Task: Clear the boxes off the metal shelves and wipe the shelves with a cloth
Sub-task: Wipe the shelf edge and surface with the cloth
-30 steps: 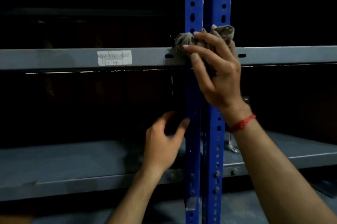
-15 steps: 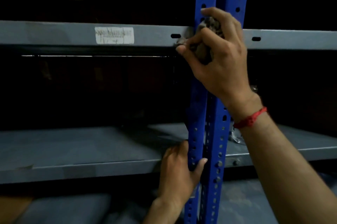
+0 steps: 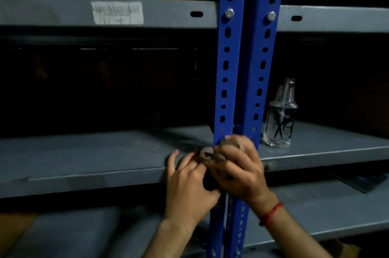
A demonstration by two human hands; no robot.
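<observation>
Two blue perforated uprights [image 3: 242, 68] stand side by side in front of the grey metal shelves. My right hand [image 3: 237, 171] presses a crumpled grey-brown cloth [image 3: 207, 153] against the uprights at the level of the middle shelf [image 3: 94, 159]. My left hand [image 3: 189, 186] rests beside it on the left upright and the shelf's front edge, fingers touching the cloth. The upper shelf [image 3: 52, 11] carries a worn white label [image 3: 117, 13]. No boxes show on these shelves.
A clear spray bottle [image 3: 280, 116] stands on the middle shelf just right of the uprights. A lower shelf [image 3: 315, 211] runs beneath. Something brown, perhaps cardboard [image 3: 12, 226], sits at the bottom left. The back of the rack is dark.
My right hand has slid the cloth down the uprights from the upper shelf to the middle shelf. The left hand stayed low by the upright, and the spray bottle came into view.
</observation>
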